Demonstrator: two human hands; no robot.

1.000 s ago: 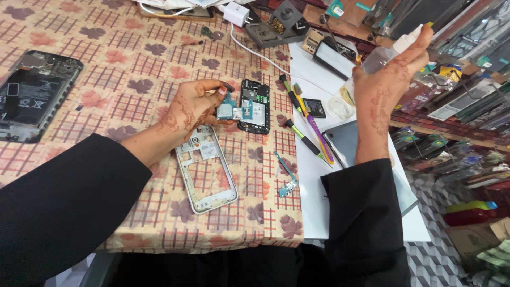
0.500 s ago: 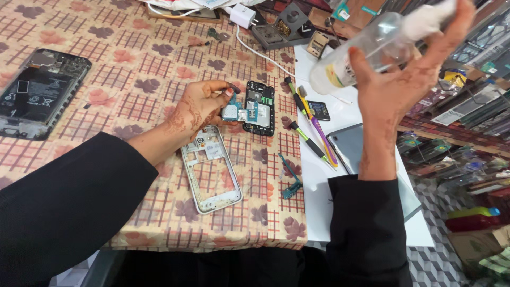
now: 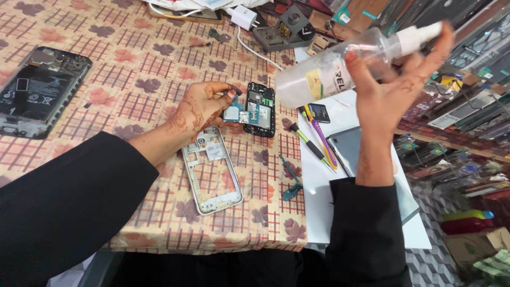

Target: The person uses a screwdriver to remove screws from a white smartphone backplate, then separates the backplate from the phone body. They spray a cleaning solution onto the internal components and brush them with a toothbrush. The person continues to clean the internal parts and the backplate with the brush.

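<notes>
Hidden or unclear: the liquid level in the clear spray bottle (image 3: pixel 340 66) cannot be told; its label is partly covered by the thumb. The tool at the fingertips of the left hand (image 3: pixel 199 109) is too small and blurred to name. The opened phone (image 3: pixel 40 87) is cut by the left frame edge, and the shelves at the right are blurred.
Right hand: right hand (image 3: pixel 390 87) is raised above the table, fingers curled round the bottle, thumb across its body, one finger up by the white nozzle.
Spray bottle: clear plastic, white spray head, yellow patch on the label; held tilted, nozzle end higher and to the right, base pointing down-left, over the white sheet (image 3: pixel 324 207).
Left hand: resting on the patterned tablecloth (image 3: pixel 133 48), fingers pinched loosely on something small and dark, touching the blue circuit board (image 3: pixel 241 114).
Circuit board: blue-green, with metal shields, lying against the black phone back (image 3: pixel 264 109).
Frame: a silver phone mid-frame (image 3: pixel 212 170) lies just below the left wrist.
Nearby: green and purple hand tools (image 3: pixel 316 141) and a grey slab (image 3: pixel 356 154) on the white sheet; a white charger (image 3: pixel 244 17) at the top.
</notes>
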